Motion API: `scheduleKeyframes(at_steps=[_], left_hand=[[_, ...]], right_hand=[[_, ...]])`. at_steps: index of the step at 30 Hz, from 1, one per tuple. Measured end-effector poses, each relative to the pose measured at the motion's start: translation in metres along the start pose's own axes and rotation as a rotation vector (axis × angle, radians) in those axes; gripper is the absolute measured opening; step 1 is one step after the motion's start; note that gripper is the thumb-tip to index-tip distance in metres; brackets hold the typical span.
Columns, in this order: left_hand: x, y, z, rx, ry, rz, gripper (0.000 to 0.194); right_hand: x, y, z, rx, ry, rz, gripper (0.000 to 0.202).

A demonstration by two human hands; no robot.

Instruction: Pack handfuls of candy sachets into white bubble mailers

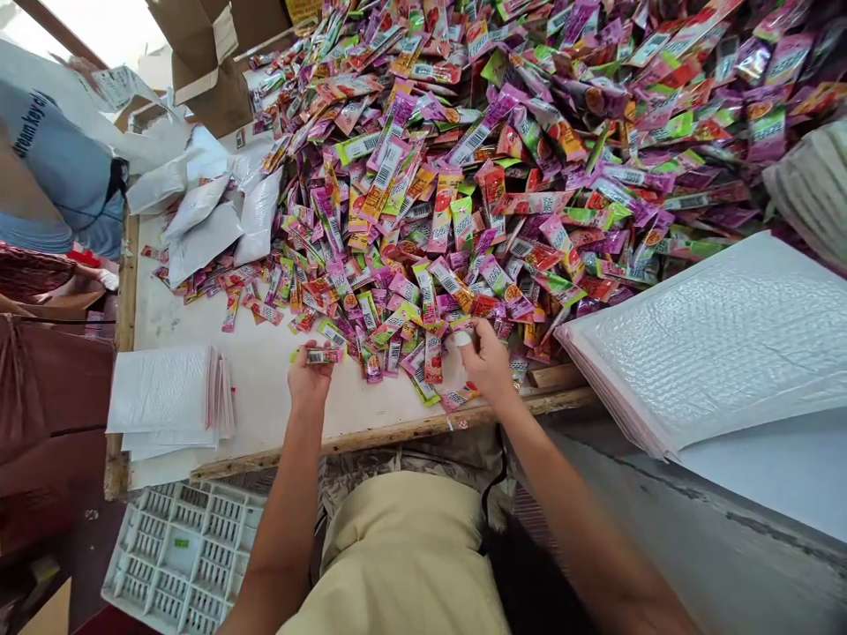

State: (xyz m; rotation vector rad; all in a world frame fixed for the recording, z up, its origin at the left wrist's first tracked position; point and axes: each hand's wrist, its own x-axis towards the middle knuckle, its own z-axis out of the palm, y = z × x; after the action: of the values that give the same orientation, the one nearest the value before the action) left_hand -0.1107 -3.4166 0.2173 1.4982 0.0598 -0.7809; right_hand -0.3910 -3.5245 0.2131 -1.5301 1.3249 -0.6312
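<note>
My left hand (310, 375) is closed around a few small stick packets (323, 355), held over the near edge of the pile with a barcode side showing. At the front of the heap, my right hand (488, 363) has its thumb and fingers pinched on the end of a packet, partly hidden by the fingers. Something small and white (461, 338) shows at the thumb tip. A large heap of colourful stick packets (433, 212), in pink, purple, green and orange, spreads across the table beyond both hands.
White bubble mailers are stacked at left (162, 388) and at right (715, 335). Filled white mailers (205, 220) lie at back left. The table has a wooden edge (390, 434); a white plastic crate (185, 556) stands below. Another person (59, 168) is at far left, near a cardboard box (208, 62).
</note>
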Motion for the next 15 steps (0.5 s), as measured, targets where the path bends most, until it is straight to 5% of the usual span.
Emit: scheduleKeyframes(at_steps=[4, 10, 15], left_hand=[[0.012, 0.019, 0.041, -0.015, -0.087, 0.092, 0.028], [0.040, 0.042, 0.109, 0.748, -0.154, 0.700, 0.036], [0.040, 0.033, 0.114, 1.185, -0.327, 0.689, 0.032]], right_hand=[[0.021, -0.032, 0.007, -0.124, -0.024, -0.072, 0.027], [0.079, -0.051, 0.018, -0.463, 0.203, -0.114, 0.030], [0.087, -0.038, 0.023, -0.637, -0.065, -0.163, 0.035]])
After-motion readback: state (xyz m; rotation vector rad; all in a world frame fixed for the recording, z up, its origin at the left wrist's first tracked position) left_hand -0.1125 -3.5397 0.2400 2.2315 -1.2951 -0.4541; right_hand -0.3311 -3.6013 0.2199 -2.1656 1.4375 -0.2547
